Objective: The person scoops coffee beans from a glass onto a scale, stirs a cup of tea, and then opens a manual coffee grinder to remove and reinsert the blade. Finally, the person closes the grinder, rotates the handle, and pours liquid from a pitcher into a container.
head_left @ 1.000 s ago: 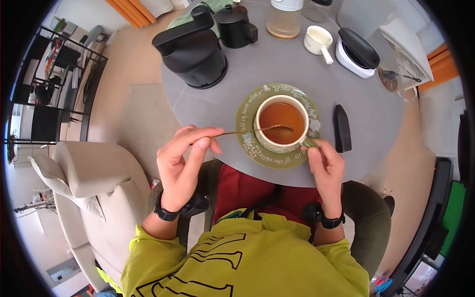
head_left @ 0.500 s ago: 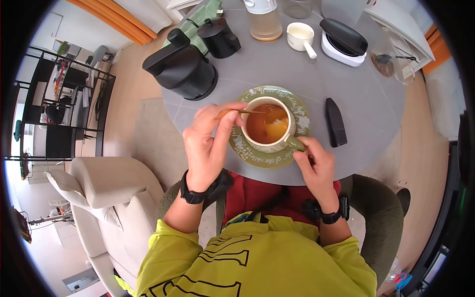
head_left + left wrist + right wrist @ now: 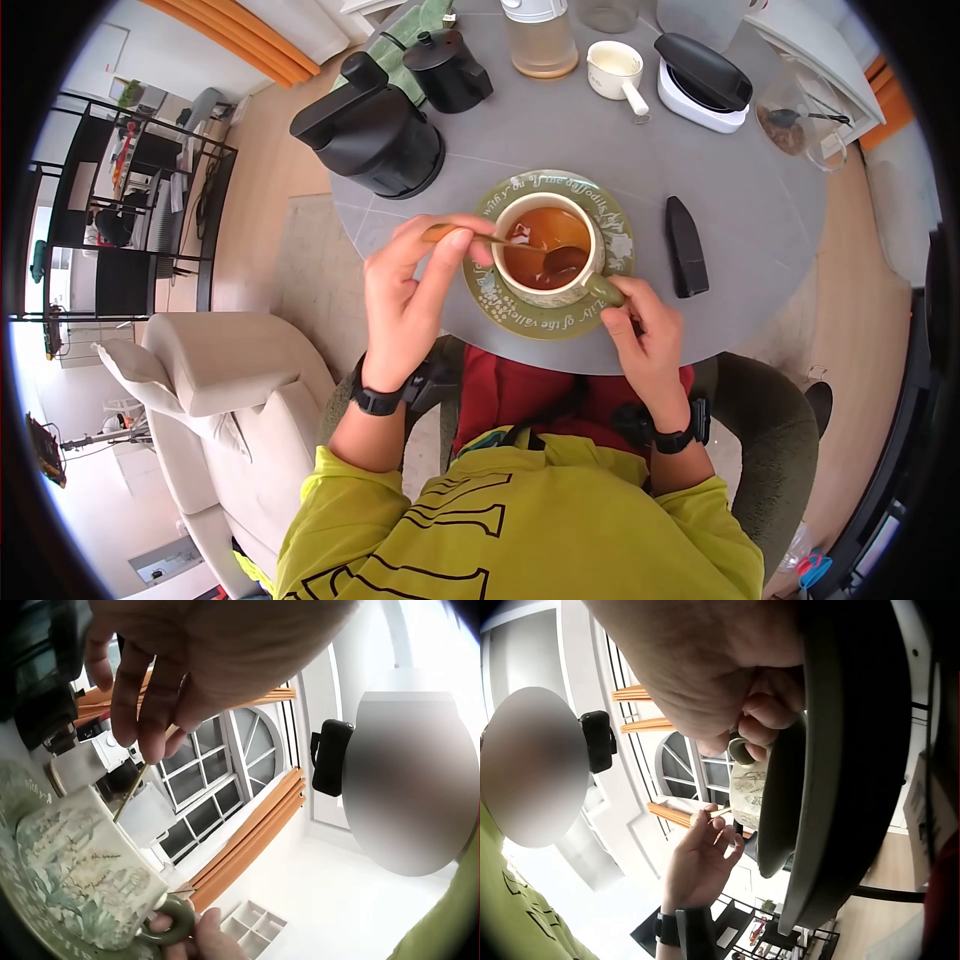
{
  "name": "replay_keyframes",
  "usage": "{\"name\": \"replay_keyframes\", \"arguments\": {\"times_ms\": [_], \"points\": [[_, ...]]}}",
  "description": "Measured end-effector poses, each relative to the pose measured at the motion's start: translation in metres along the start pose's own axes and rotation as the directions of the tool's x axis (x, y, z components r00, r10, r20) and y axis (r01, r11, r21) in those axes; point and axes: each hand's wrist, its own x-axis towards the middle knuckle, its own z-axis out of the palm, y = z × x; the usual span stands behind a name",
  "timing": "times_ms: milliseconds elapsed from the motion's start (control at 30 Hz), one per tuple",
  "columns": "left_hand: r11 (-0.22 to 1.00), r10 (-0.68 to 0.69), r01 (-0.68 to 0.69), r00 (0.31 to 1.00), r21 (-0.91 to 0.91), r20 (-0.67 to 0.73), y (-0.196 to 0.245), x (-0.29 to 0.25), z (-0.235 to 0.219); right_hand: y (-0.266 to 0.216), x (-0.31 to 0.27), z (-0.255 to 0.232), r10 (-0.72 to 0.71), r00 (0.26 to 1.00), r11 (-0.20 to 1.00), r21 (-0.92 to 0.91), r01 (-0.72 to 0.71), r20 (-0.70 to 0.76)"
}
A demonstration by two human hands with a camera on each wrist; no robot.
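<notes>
A patterned cup of reddish-brown liquid stands on a green saucer with white lettering. My left hand pinches the handle of a spoon between thumb and fingers; the bowl of the spoon lies in the liquid at the right side of the cup. My right hand grips the green cup handle low on the right. In the left wrist view the spoon's thin stem slants into the cup over its rim.
Around the grey round table stand a black kettle-like pot, a smaller black pot, a clear jug, a small white cup, a white device with black lid, a black case and a glass vessel.
Over the last second, my left hand has moved closer to the cup, and the spoon's bowl has shifted within the liquid. My right hand keeps its grip on the handle. The head view has also shifted.
</notes>
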Motion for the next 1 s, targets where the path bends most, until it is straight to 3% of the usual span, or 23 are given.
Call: {"name": "replay_keyframes", "arguments": {"times_ms": [100,167,200,267,400,500,567,600,667,700,800,867,1000], "points": [[0.999,0.006,-0.005,1.000,-0.052,0.016,-0.007,0.005,0.011,0.000,0.000,0.000,-0.013,1.000,1.000,-0.013,0.013,0.001],[0.993,0.100,-0.091,0.987,0.077,-0.123,-0.007,0.009,0.016,0.001,0.000,0.002,-0.011,1.000,1.000,0.008,0.011,-0.011],[0.993,0.099,-0.090,0.987,0.076,-0.124,-0.005,0.010,0.014,0.002,-0.001,0.002,-0.011,1.000,1.000,0.007,0.011,-0.010],[0.895,0.305,-0.244,0.946,0.373,-0.113,0.000,0.012,0.006,0.004,-0.002,0.003,-0.012,0.999,1.000,0.027,0.013,-0.032],[0.838,0.333,-0.259,0.940,0.480,-0.075,0.008,0.006,-0.010,0.005,-0.003,0.004,0.037,0.998,0.995,0.096,-0.031,-0.054],[0.901,0.234,-0.215,0.972,0.376,-0.004,0.008,0.002,-0.015,0.003,-0.003,0.003,0.036,0.999,0.997,0.069,-0.034,-0.038],[0.985,0.069,-0.078,0.996,0.151,0.061,0.002,0.001,-0.011,0.005,-0.003,0.003,0.027,0.999,0.998,0.061,-0.024,-0.048],[0.986,0.070,-0.078,0.996,0.150,0.060,0.002,0.002,-0.007,0.005,-0.003,0.003,0.026,0.999,0.998,0.060,-0.023,-0.047],[0.994,-0.055,0.057,0.998,-0.097,0.031,0.002,0.002,0.005,0.004,-0.002,0.002,0.014,0.999,0.999,0.037,-0.013,-0.048],[0.993,-0.055,0.057,0.998,-0.098,0.031,0.000,0.003,0.007,0.003,-0.002,0.001,0.014,0.999,0.999,0.036,-0.013,-0.048],[1.000,0.014,-0.015,0.999,-0.013,-0.030,-0.003,0.009,0.009,0.002,-0.002,0.001,0.011,0.999,1.000,0.019,-0.010,-0.044],[0.915,0.267,-0.225,0.960,0.334,-0.085,0.001,0.013,0.004,0.004,-0.003,0.002,0.022,0.998,0.999,0.039,-0.021,-0.050],[0.808,0.336,-0.256,0.940,0.531,-0.058,0.009,0.010,-0.010,0.004,-0.004,0.002,0.040,0.998,0.998,0.048,-0.038,-0.041]]}}
